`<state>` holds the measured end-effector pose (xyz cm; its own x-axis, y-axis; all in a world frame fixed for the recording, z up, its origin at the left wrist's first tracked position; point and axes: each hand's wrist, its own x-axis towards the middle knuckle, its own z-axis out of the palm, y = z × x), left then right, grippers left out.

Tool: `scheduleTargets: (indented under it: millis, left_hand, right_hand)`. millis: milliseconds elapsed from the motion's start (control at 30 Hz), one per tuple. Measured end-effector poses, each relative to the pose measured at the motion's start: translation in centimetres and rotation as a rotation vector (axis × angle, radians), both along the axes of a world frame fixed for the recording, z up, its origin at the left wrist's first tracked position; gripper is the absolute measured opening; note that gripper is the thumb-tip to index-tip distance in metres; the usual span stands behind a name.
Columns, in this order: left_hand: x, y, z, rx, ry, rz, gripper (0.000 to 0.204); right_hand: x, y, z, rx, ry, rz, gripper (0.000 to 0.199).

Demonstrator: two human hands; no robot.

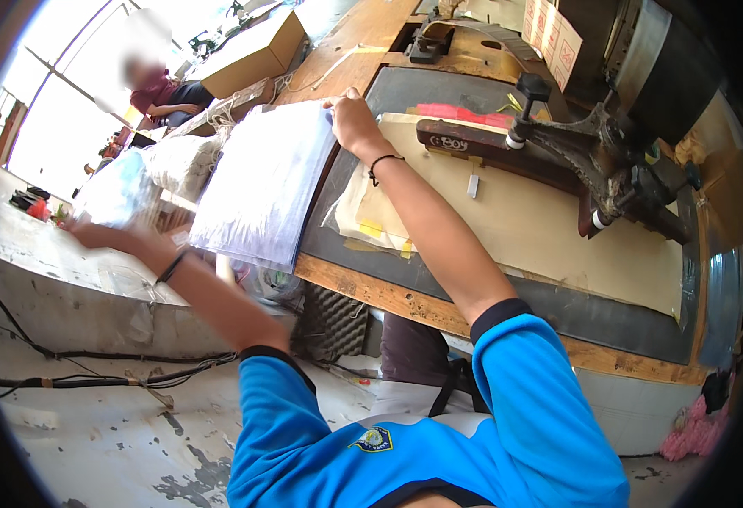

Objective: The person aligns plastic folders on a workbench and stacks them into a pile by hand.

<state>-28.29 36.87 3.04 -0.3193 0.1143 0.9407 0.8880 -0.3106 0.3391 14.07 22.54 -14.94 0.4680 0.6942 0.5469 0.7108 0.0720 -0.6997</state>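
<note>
A stack of clear plastic sheets (261,178) lies at the left of the workbench, beside a dark mat. My right hand (354,121) is closed at the stack's far right corner, with thumb and fingers pinching its edge. Out to the left, my left hand (105,239) is smeared by motion, and its fingers cannot be made out. Just beyond it is a blurred, pale clear plastic bundle (119,188); whether the hand touches it is unclear.
A dark metal clamp arm with a wooden bar (507,157) stands over tan card sheets (558,229) on the black mat (626,326). White string (181,161) lies behind the stack. A cardboard box (257,55) and a seated person (164,97) are farther back.
</note>
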Motion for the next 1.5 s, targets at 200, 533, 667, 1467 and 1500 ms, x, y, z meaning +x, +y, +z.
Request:
scheduleTargets:
  millis: [200, 533, 667, 1467, 1500]
  left_hand:
    - [2.4, -22.2, 8.2, 0.456, -0.106, -1.009, 0.034]
    - [22.6, -32.9, -6.3, -0.139, 0.047, -1.521, 0.037]
    - [29.2, -35.9, -8.6, -0.292, -0.083, -1.753, 0.028]
    - [27.9, -40.6, -15.2, -0.880, 1.102, -1.356, 0.038]
    - [27.9, -40.8, -15.0, -0.858, 1.124, -1.351, 0.042]
  right_hand:
    - [1.2, -0.7, -1.1, -0.088, -0.023, -0.080, 0.027]
    - [-2.2, -9.6, 13.7, 0.249, 0.202, 0.479, 0.056]
    - [0.4, -20.7, 13.3, 0.114, 0.141, 0.673, 0.073]
    - [5.0, -55.2, 2.6, -0.066, 0.585, -0.471, 0.031]
    - [5.5, -55.4, 2.6, -0.109, 0.574, -0.496, 0.029]
